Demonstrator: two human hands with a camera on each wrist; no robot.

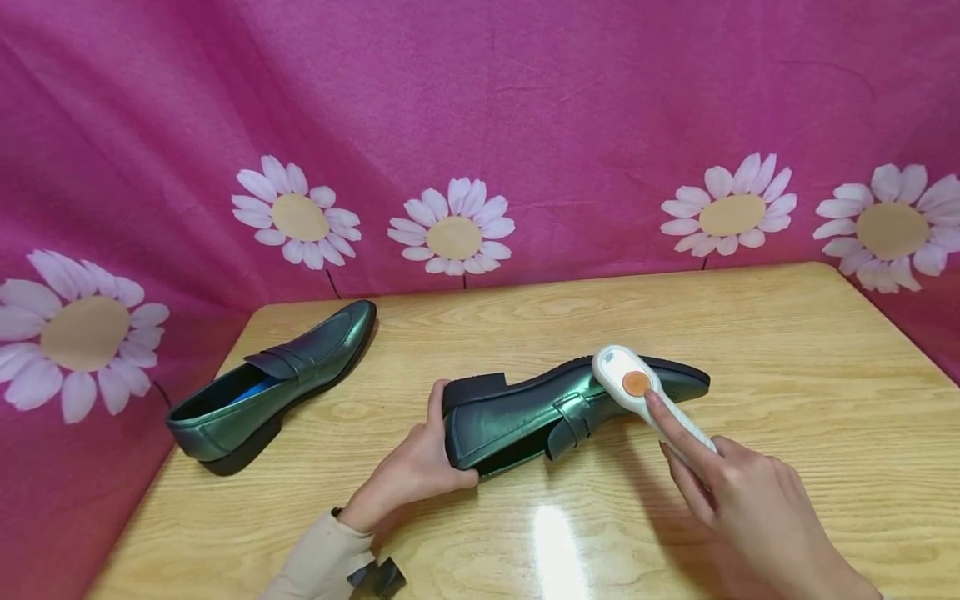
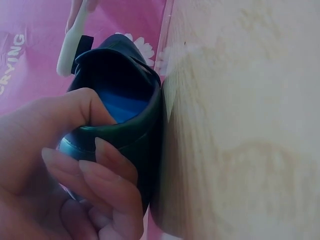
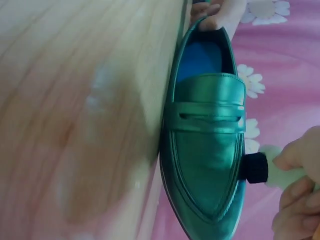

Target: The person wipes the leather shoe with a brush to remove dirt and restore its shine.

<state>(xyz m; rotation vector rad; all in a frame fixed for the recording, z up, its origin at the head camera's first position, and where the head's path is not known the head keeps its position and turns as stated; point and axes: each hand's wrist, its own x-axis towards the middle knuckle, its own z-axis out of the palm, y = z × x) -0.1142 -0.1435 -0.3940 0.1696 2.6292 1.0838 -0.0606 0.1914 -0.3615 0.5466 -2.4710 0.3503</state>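
A shiny dark green loafer [image 1: 495, 425] lies tipped on its side on the table, its sole turned away and its toe to the right. My left hand [image 1: 420, 467] grips its heel; in the left wrist view the thumb goes inside the opening over a blue insole [image 2: 120, 102]. My right hand [image 1: 757, 492] holds a white-handled brush [image 1: 618, 375] with an orange round spot, index finger along the handle. In the right wrist view its dark bristles [image 3: 255, 167] touch the loafer's side near the toe.
A matching green loafer [image 1: 277, 383] stands upright at the table's left, toe pointing to the back right. The wood-grain table [image 1: 787, 350] meets a pink cloth [image 1: 570, 125] with white daisies behind and at the sides. A small black strap piece [image 1: 388, 577] is by the left sleeve.
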